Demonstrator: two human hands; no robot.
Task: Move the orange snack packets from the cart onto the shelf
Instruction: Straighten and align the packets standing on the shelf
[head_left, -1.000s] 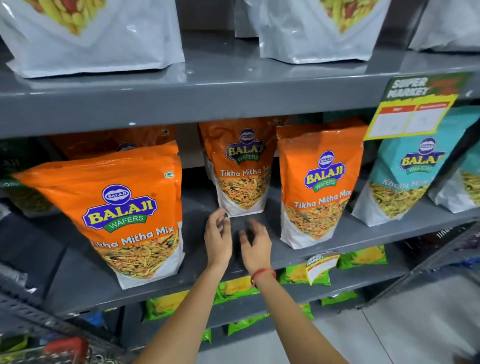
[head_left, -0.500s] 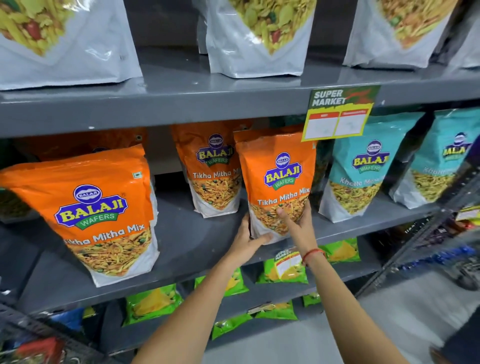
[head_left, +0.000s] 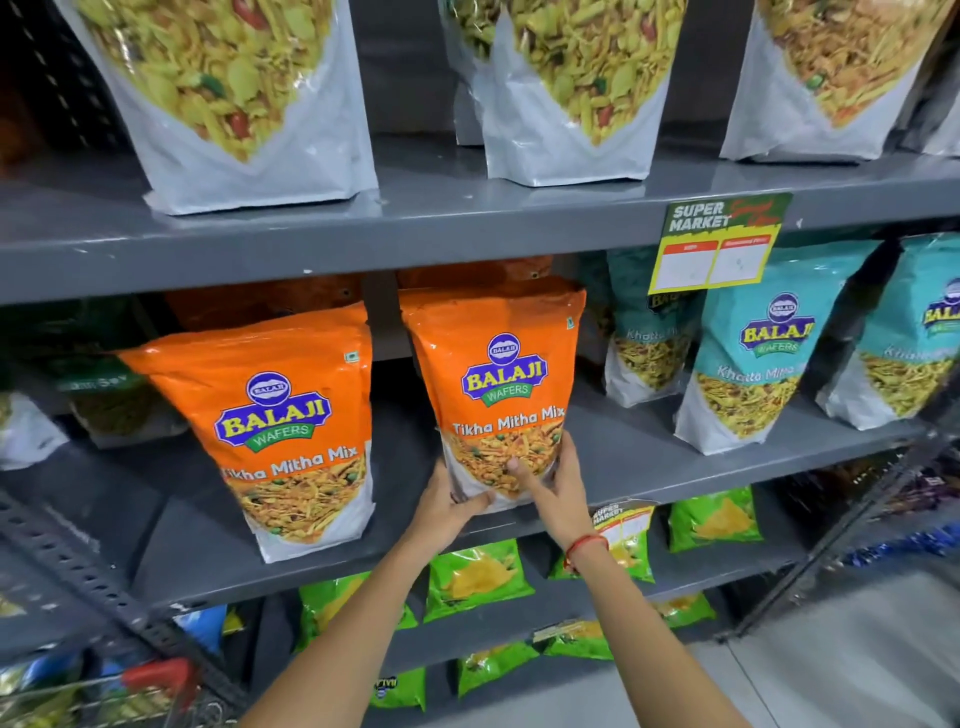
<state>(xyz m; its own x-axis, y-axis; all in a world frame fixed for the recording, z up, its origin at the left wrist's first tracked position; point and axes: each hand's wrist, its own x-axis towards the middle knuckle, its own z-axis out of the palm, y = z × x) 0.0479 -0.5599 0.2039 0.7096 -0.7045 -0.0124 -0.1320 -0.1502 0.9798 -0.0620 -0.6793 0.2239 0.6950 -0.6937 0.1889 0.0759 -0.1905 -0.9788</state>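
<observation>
Two orange Balaji "Tikha Mitha Mix" packets stand upright at the front of the grey middle shelf (head_left: 613, 467). The right orange packet (head_left: 498, 379) is gripped at its bottom by both hands. My left hand (head_left: 447, 512) holds its lower left corner, and my right hand (head_left: 553, 486) presses its lower front with fingers spread. The left orange packet (head_left: 280, 415) stands free beside it. More orange packets (head_left: 270, 306) sit behind, mostly hidden. A corner of the cart (head_left: 156, 675) with a red handle shows at the bottom left.
Teal Balaji packets (head_left: 753, 364) stand to the right on the same shelf. White snack pouches (head_left: 249, 104) fill the shelf above. A yellow price tag (head_left: 717, 249) hangs from that shelf's edge. Green packets (head_left: 478, 577) lie on lower shelves. Grey floor is at the bottom right.
A second ago both hands hovered empty over the shelf's front; they have closed on the bottom of the right orange packet. The view has shifted right and closer.
</observation>
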